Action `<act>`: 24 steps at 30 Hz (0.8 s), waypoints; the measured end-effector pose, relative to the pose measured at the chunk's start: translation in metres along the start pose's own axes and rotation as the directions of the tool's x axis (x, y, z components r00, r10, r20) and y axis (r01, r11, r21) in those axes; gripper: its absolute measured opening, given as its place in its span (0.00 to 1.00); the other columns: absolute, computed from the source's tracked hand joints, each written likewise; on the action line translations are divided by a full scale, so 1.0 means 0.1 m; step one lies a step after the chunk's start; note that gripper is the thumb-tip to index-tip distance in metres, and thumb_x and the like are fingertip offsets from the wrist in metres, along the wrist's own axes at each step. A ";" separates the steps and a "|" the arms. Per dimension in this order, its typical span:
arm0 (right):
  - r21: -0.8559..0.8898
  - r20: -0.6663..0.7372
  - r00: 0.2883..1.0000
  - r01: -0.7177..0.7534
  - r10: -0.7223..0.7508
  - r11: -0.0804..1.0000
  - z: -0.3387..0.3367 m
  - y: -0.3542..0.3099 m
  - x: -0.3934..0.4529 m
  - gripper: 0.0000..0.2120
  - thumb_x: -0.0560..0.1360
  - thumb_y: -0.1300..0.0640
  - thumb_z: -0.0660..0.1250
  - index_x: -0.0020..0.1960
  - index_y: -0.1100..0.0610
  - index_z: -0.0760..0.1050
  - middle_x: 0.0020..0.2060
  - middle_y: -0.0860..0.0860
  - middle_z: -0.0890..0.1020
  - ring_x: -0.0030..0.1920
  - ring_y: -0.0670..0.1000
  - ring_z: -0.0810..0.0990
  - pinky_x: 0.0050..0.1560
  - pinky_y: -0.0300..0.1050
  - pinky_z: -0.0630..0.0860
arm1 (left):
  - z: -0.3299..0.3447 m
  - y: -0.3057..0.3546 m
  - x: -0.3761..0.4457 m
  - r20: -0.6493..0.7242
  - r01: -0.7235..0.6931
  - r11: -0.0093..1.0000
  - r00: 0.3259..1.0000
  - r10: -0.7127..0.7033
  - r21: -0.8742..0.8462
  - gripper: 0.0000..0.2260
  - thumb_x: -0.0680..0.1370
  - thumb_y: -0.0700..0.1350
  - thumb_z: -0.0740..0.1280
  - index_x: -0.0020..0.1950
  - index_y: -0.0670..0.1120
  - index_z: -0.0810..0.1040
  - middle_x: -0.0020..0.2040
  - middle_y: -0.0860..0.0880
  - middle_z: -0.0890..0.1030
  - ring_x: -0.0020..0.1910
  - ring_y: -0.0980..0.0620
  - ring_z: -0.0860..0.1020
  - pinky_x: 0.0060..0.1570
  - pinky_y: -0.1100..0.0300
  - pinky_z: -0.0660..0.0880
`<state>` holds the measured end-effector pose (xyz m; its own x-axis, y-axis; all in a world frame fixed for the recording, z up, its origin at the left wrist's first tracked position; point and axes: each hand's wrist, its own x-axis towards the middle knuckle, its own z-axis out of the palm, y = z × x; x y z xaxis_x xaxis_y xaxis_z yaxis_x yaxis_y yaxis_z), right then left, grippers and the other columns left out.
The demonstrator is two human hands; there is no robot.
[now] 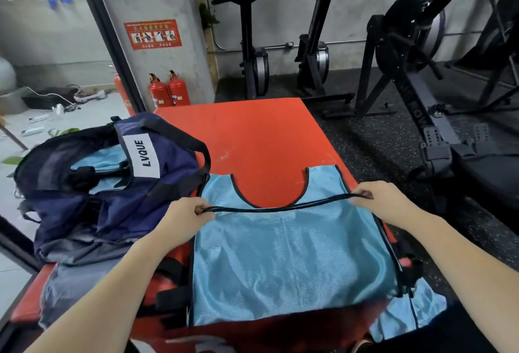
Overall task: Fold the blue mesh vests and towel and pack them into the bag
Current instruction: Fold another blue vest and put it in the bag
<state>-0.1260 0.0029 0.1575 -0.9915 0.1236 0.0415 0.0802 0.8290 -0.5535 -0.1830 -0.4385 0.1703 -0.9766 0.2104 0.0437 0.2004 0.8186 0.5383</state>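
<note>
I see the red table (252, 139), the navy bag (118, 184) gaping at its left edge. The blue vest (292, 254) lies flat near me; it looks limp and slippery. My left grip (185, 216) and right grip (376, 201) each pinch its black hem (280, 208).

We see two bare forearms reaching in from the bottom edge, with no sleeves, watch, rings or gloves on them. Our left hand (186, 213) and right hand (377, 201) are bare too. Dark clothing shows at the lower right corner.
</note>
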 end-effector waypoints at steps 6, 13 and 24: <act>0.289 -0.251 0.966 0.016 0.060 0.957 -0.14 -0.13 0.10 0.04 0.73 0.51 0.75 0.42 0.49 0.82 0.37 0.46 0.84 0.40 0.46 0.79 0.43 0.41 0.73 | -0.19 0.10 0.13 -0.219 -0.015 0.989 0.975 -0.019 -0.150 0.02 0.76 0.47 0.72 0.44 0.53 0.81 0.39 0.54 0.82 0.42 0.59 0.78 0.43 0.71 0.69; 0.270 -0.204 0.973 -0.048 0.106 0.962 0.20 -0.06 0.48 0.03 0.74 0.56 0.74 0.47 0.52 0.83 0.42 0.48 0.85 0.46 0.49 0.82 0.50 0.42 0.74 | 0.01 0.05 0.51 -0.274 0.034 0.987 0.959 -0.077 -0.160 0.02 0.77 0.44 0.70 0.47 0.51 0.81 0.39 0.56 0.81 0.43 0.55 0.79 0.40 0.76 0.66; 0.155 -0.233 0.962 -0.105 0.140 0.982 0.17 0.06 0.64 0.04 0.74 0.50 0.74 0.44 0.51 0.83 0.40 0.47 0.84 0.44 0.47 0.81 0.47 0.43 0.72 | 0.07 -0.12 0.67 -0.192 0.101 0.994 0.976 -0.106 -0.038 0.07 0.76 0.46 0.71 0.39 0.47 0.77 0.27 0.53 0.73 0.30 0.55 0.71 0.32 0.63 0.65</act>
<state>-0.1911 0.0063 0.1425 -0.9189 0.3620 0.1566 0.1669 0.7167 -0.6771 -0.2503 -0.4306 0.1607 -0.9890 0.0155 0.1469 0.0976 0.8150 0.5712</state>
